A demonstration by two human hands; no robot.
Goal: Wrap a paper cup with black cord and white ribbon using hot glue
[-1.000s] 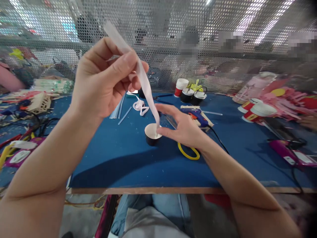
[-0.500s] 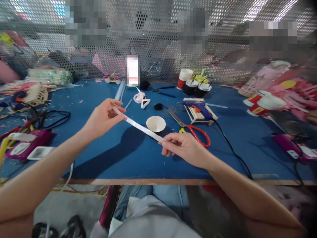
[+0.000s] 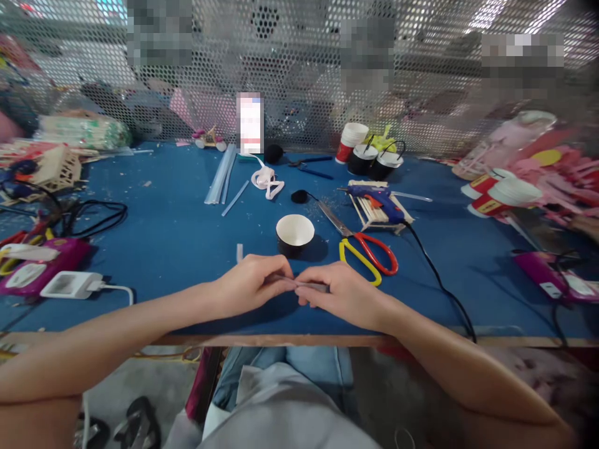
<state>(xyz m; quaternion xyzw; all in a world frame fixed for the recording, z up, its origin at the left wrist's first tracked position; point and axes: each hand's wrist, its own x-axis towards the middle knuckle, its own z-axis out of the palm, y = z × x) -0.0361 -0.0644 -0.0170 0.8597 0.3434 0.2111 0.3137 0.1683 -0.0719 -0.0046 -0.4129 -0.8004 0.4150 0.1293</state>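
Observation:
Over the front of the blue table, my left hand and my right hand come together, thumbs and fingertips nearly touching. Both are closed in a pinch on a narrow white ribbon, which shows between them and in the right fingers. A pale end sticks up behind my left hand, seemingly part of the same ribbon; my hand hides the stretch between. Just beyond my fingers stands a small cup, white inside and black outside. Scissors with one red and one yellow handle lie beside my right hand.
A blue glue gun rests on a wooden stick rack, its cord trailing to the front edge. Farther back are glue sticks, a white ribbon coil, pliers and black cups. A white charger lies left.
My left hand has come down and right, close to my right hand. The ribbon, stretched between them before, is now mostly hidden by the hands. The scissors' yellow handle has come into view.

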